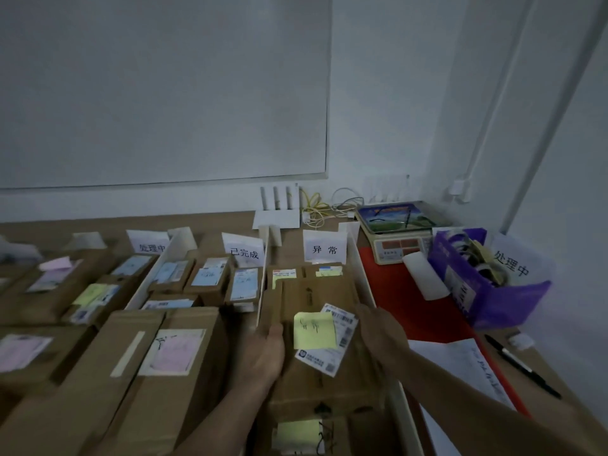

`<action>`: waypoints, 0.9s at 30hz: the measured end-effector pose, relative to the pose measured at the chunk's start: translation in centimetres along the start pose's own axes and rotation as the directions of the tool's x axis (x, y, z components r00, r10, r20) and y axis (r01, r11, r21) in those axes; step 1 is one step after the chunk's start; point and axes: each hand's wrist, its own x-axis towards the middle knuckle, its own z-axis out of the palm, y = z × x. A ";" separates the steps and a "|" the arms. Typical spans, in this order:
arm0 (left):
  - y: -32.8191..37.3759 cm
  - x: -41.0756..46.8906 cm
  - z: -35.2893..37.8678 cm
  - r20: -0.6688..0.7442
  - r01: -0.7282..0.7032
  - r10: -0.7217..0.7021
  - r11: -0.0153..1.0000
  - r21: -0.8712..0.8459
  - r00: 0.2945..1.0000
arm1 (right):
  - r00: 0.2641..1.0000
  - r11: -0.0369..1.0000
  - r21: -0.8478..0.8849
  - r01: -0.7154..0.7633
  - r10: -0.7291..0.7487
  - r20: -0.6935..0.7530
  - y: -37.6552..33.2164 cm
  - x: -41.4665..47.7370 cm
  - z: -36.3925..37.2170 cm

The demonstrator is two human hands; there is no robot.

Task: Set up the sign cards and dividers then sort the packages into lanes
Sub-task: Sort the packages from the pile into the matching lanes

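Gripping one flat brown cardboard box [309, 376] by its side edges: left hand [263, 353] curls on the left edge. A square yellow sticky note [314, 330] and a white barcode label [343, 340] sit on top. Right hand [378, 330] clasps the right edge. The box sits in the lane before the folded 异常 sign card [324, 250], beside a thin white divider [362, 274].

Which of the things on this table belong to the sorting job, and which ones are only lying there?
Belong to the job: 异常 sign card; 已完成 sign card; white divider; boxes in the lanes; box with the yellow note, held by left hand and right hand.
Only lying about: scale; router; purple bag; pen; red mat.
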 end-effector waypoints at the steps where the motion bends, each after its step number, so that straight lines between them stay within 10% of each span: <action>1: 0.0 -0.1 -0.1 -0.004 0.008 -0.008 1.000 0.007 1.000 | 1.000 1.000 0.015 0.004 -0.004 0.017 0.1 0.1 0.4; 17: 3.0 4.2 -1.0 -0.054 0.001 0.006 0.992 0.126 0.999 | 0.997 0.997 -0.011 0.075 -0.076 -0.017 -3.7 1.9 -1.6; 27: 11.2 8.4 -4.8 -0.031 -0.004 0.000 0.991 -0.137 1.000 | 0.998 0.862 0.504 0.052 -0.036 -0.042 -11.8 5.0 -4.9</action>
